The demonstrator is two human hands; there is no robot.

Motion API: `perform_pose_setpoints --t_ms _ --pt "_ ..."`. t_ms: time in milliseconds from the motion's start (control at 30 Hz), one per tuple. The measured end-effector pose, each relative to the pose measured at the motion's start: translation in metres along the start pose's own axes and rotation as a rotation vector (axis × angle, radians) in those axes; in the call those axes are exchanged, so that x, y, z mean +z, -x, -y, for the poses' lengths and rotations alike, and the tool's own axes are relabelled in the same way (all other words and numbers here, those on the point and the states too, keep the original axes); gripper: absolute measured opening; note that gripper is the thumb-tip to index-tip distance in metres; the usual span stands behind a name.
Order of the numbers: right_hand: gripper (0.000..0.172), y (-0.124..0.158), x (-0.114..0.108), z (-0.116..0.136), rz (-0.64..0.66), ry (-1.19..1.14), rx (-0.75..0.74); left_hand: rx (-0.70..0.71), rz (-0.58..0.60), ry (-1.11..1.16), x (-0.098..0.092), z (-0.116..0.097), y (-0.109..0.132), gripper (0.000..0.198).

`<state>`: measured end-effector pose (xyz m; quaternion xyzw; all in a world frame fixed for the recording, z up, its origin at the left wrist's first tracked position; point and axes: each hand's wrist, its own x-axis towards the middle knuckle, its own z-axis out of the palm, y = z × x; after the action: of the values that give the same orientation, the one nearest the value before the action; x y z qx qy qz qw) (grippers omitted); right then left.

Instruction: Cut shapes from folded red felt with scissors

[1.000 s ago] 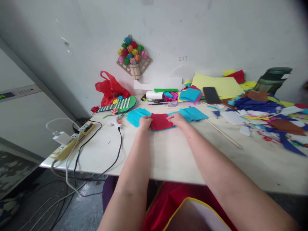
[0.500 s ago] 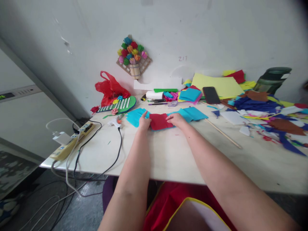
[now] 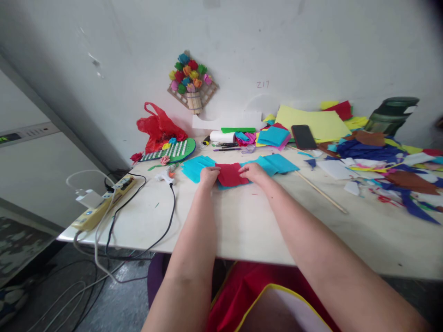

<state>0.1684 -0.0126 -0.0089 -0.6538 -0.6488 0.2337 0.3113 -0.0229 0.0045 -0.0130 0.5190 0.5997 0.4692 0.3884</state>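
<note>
Between my hands lies a square of red crepe paper (image 3: 229, 174), with blue paper showing along its lower edge. My left hand (image 3: 209, 176) pinches the red sheet's left side, thumb and fingers together. On the opposite side, my right hand (image 3: 254, 172) grips the right edge between its fingertips. Light-blue paper sheets (image 3: 198, 167) spread out beyond my left hand, and more blue sheets (image 3: 279, 163) lie past my right hand. A thin wooden stick (image 3: 321, 192) rests on the table to the right.
A yellow power strip (image 3: 104, 203) with cables sits at the left edge. A red plastic bag (image 3: 157, 127) and a green board (image 3: 187, 150) stand behind. To the right are a phone (image 3: 303, 137), coloured paper scraps (image 3: 411, 182) and a dark green bottle (image 3: 389, 117).
My left thumb has come down from its raised position and closed onto the red paper's left edge. The red sheet's left side has shifted slightly; my right hand stays put.
</note>
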Motion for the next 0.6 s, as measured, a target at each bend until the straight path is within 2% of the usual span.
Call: perform_pose_setpoints --t_ms 367,600 --pt "0.023 -0.002 -0.001 -0.001 0.025 0.006 0.028 -0.121 0.097 0.071 -0.006 -0.010 0.010 0.046" --pt "0.017 -0.005 0.002 -0.004 0.004 -0.032 0.002 -0.157 0.178 0.157 -0.012 -0.020 0.022 0.055"
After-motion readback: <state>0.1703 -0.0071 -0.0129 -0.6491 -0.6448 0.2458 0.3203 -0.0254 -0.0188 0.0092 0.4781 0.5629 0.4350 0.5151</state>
